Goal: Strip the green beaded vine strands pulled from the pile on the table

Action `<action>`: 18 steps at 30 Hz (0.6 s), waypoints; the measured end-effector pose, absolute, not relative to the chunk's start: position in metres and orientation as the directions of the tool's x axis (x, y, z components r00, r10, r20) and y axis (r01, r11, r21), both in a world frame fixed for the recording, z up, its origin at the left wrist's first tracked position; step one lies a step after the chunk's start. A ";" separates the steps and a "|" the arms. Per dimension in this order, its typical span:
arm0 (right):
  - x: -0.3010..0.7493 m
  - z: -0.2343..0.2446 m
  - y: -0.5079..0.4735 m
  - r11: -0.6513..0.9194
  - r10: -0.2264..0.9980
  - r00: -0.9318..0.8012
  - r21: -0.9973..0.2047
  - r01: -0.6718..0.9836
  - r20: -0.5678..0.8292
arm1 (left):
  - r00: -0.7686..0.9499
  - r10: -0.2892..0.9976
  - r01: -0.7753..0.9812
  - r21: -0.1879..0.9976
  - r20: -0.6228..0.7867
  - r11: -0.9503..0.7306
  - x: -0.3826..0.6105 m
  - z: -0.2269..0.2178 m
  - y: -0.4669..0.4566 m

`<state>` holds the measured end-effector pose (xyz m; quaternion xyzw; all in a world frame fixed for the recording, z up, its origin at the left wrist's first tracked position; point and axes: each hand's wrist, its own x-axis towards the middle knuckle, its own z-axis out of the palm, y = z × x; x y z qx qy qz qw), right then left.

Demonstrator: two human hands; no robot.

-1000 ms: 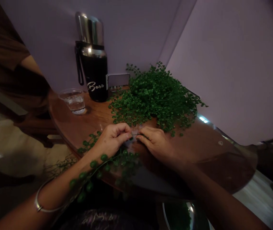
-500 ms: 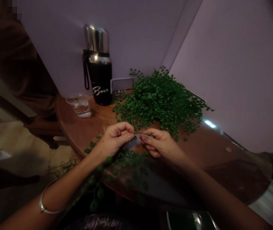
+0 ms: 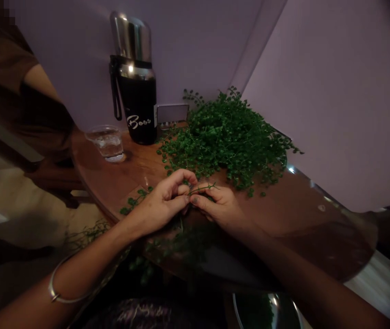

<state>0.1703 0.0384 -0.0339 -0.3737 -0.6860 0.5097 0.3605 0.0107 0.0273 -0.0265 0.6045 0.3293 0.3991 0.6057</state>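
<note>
The person's left hand point(image 3: 162, 203) and right hand point(image 3: 218, 208) are held close together above a round wooden table point(image 3: 99, 167), both pinching a thin green sprig point(image 3: 202, 188); the sprig lies between the two hands, with its leafy tip projecting past the right hand. The left fingers point(image 3: 179, 179) are curled and pressed together, their tips closing on the stem against the thumb; the right fingers point(image 3: 203, 201) are also pressed together, gripping the stem from the other side. A metal bangle point(image 3: 63, 288) encircles the left wrist. A mound of small-leaved green foliage point(image 3: 225, 137) lies on the table just beyond the hands; a loose leafy strand point(image 3: 135, 200) rests just left of the left hand. Further back stand a black-and-steel "Boss" flask point(image 3: 136, 105) and a glass of water point(image 3: 108, 142); a flat grey metallic object point(image 3: 172, 113) stands just right of the flask. A co-worker's brown sleeve point(image 3: 6, 59) shows at far left, apart from the hands.
</note>
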 end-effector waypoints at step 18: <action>0.173 -0.024 0.035 -0.089 0.846 -0.498 -0.973 0.215 -0.188 | 0.537 0.840 -0.032 0.996 0.083 -0.078 0.011 -0.028 0.027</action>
